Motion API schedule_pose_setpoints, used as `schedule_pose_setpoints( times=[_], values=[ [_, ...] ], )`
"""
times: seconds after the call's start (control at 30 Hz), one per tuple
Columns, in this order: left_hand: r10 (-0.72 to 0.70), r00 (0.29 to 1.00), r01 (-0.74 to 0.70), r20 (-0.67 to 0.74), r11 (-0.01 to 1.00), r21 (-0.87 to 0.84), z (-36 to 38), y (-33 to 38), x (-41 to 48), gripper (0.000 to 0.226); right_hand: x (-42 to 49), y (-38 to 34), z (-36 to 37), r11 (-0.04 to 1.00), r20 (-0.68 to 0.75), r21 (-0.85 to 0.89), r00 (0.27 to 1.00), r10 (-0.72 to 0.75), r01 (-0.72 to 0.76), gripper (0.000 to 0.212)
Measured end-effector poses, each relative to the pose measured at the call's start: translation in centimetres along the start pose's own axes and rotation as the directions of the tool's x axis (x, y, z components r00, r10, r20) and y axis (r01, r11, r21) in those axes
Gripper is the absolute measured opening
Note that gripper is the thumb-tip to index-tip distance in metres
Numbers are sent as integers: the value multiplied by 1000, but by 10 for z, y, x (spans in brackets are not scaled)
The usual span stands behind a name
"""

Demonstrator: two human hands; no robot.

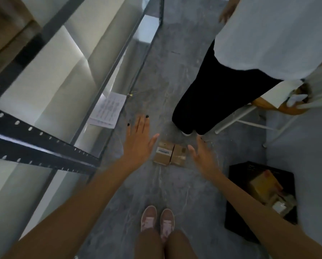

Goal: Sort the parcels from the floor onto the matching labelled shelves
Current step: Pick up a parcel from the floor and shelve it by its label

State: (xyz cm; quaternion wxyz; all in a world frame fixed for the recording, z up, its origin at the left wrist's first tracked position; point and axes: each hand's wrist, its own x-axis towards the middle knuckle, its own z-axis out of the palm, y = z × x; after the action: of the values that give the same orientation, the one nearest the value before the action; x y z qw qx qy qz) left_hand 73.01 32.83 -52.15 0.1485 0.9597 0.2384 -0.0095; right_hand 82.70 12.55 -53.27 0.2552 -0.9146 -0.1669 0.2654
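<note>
No writing can be read anywhere here. The left cardboard parcel (163,152) on the floor carries a white label with a blue band (163,151), but its print is blurred beyond reading. At about ten o'clock from that parcel, a printed paper sheet (107,109) lies on the low shelf (92,136); its rows of grey text are too small and soft to make out.
</note>
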Motion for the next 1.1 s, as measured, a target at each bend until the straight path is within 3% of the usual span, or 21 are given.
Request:
schedule_pose_setpoints(
  times=[0.17,0.3,0.47,0.57,0.7,0.83,0.93,1.1],
  values=[
    [-85,987,97,138,992,-83,182,-53,48,63,102,83,117,974,75,134,982,173,-182,38],
    [-126,946,200,299,951,-235,334,-85,95,60,190,148,222,905,146,227,931,334,-361,36],
    [-121,887,363,445,778,-512,473,-108,129,55,271,208,329,868,222,305,915,335,-392,35],
    [-109,864,411,491,717,-564,520,-114,142,45,296,226,363,893,163,319,946,279,-318,35],
    [-124,849,438,513,708,-554,547,-124,158,43,313,232,380,933,68,307,982,176,-189,42],
    [-233,800,564,554,609,-558,530,-128,163,37,314,220,374,907,36,389,987,158,-159,37],
    [-278,789,594,548,573,-564,491,-121,153,38,300,200,347,877,27,450,984,174,-168,40],
    [-306,841,541,447,508,-670,380,-93,116,35,239,143,265,835,26,533,990,142,-134,47]
  ],
)
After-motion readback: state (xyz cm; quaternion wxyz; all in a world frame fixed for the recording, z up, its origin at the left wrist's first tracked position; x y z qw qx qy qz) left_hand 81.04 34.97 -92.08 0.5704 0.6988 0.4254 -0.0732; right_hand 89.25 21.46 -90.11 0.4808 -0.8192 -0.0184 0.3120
